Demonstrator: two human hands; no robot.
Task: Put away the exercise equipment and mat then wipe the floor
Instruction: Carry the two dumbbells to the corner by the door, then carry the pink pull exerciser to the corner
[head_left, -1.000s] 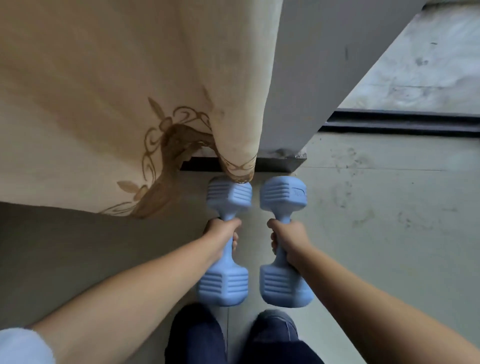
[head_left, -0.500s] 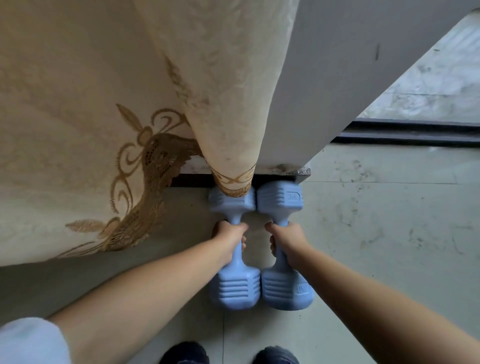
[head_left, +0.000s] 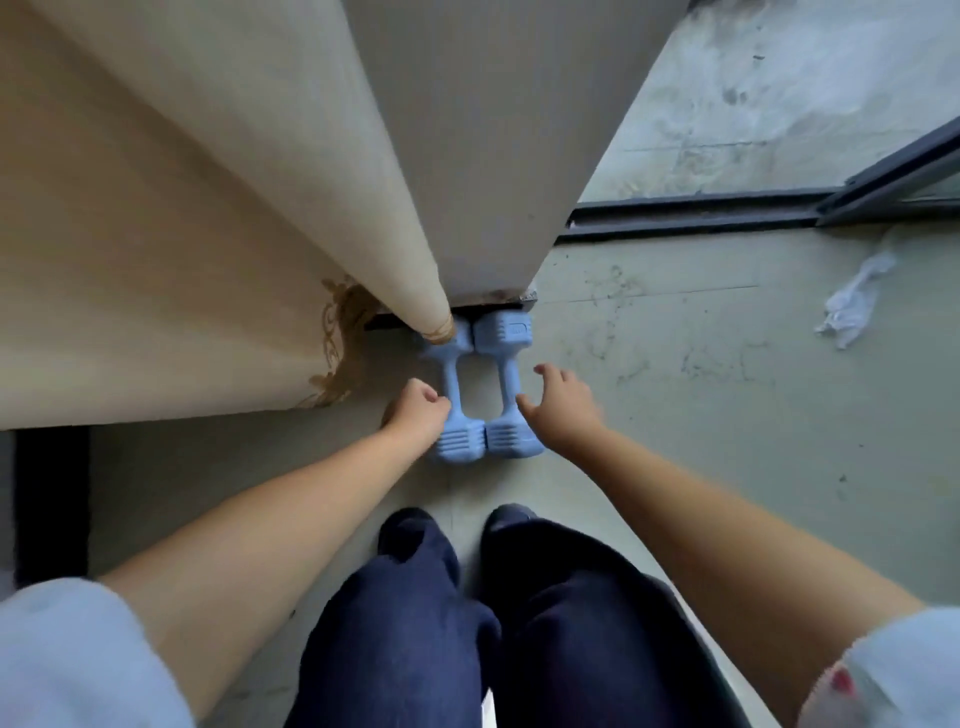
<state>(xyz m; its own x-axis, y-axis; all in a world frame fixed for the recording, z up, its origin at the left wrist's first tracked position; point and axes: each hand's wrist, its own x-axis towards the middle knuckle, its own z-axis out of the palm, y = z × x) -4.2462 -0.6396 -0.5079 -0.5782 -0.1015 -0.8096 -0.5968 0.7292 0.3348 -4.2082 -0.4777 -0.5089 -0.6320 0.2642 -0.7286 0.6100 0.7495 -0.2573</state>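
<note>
Two light blue dumbbells lie side by side on the floor against the foot of a grey wall pillar. The left dumbbell (head_left: 453, 384) has its far end partly under the curtain hem; the right dumbbell (head_left: 506, 384) lies touching it. My left hand (head_left: 415, 415) hovers beside the left dumbbell's near end with fingers curled and nothing in them. My right hand (head_left: 561, 402) is lifted off the right dumbbell, fingers spread.
A cream curtain (head_left: 208, 234) with gold embroidery hangs at left, next to the grey pillar (head_left: 498, 156). A dark sliding-door track (head_left: 701, 210) runs at right. A crumpled white cloth (head_left: 852, 301) lies on the tiled floor (head_left: 727, 415). My legs stand just behind the dumbbells.
Both hands have let go of the dumbbells, which now rest on the floor against the pillar. My head has risen, so the view is wider.
</note>
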